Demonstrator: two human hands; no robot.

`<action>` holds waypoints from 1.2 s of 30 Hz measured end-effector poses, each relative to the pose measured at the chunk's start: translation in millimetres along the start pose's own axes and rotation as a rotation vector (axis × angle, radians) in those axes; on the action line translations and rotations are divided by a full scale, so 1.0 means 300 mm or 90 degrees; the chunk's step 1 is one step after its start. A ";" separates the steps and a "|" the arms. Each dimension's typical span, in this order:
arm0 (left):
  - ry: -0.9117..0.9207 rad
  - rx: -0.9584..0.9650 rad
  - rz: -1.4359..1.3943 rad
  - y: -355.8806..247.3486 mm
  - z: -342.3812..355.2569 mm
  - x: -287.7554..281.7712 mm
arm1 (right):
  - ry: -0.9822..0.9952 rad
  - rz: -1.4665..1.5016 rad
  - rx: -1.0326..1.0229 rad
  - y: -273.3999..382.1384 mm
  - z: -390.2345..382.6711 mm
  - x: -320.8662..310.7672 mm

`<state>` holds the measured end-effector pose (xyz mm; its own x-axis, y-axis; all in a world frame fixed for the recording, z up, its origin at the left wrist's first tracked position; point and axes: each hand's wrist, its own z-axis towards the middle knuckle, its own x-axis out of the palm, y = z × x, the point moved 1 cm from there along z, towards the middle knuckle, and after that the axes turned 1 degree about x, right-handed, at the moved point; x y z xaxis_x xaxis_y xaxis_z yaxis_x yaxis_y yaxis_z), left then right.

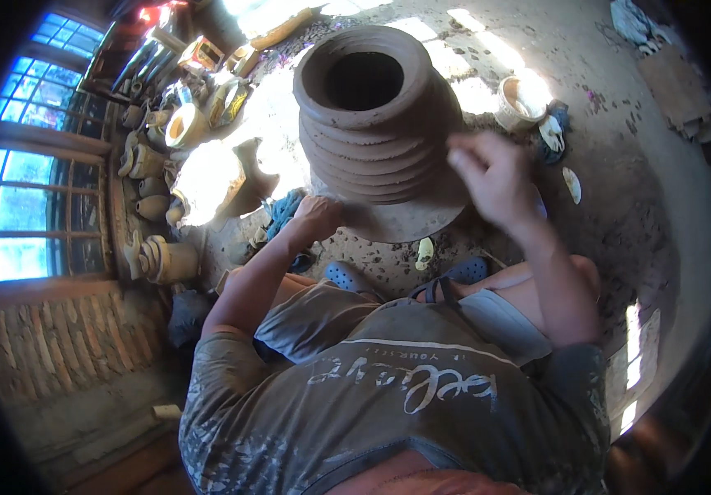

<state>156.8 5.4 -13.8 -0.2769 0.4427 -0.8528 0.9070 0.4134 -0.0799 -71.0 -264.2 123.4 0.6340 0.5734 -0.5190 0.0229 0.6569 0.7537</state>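
Note:
A large brown clay pot with a wide mouth and ridged, coil-like sides stands upright on a round turntable in front of me. At the turntable's near left edge, my left hand is closed with its fingers curled against the rim. My right hand hovers close to the pot's right side, thumb and fingers drawn together. It is slightly blurred, and whatever it may pinch cannot be made out. Whether it touches the clay is unclear.
A pale bucket stands beyond my right hand, with a white glove beside it. Several pots line the left wall under the windows. Near the turntable lie a blue-green cloth and scattered clay crumbs. Cardboard lies far right.

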 end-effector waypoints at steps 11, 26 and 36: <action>-0.127 0.217 -0.895 -0.353 -0.229 -0.042 | 0.233 -0.022 -0.300 0.104 -0.294 0.268; -0.021 0.172 -1.003 -0.380 -0.306 -0.055 | 0.236 -0.081 -0.385 0.205 -0.271 0.230; -0.159 0.162 -1.074 -0.443 -0.308 -0.133 | 0.130 -0.109 -0.327 0.207 -0.281 0.207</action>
<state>18.1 6.4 78.5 -0.8712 -0.4480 0.2009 -0.2803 0.1180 -0.9526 -95.3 -146.3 104.0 0.4913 0.4879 -0.7215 -0.2988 0.8725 0.3866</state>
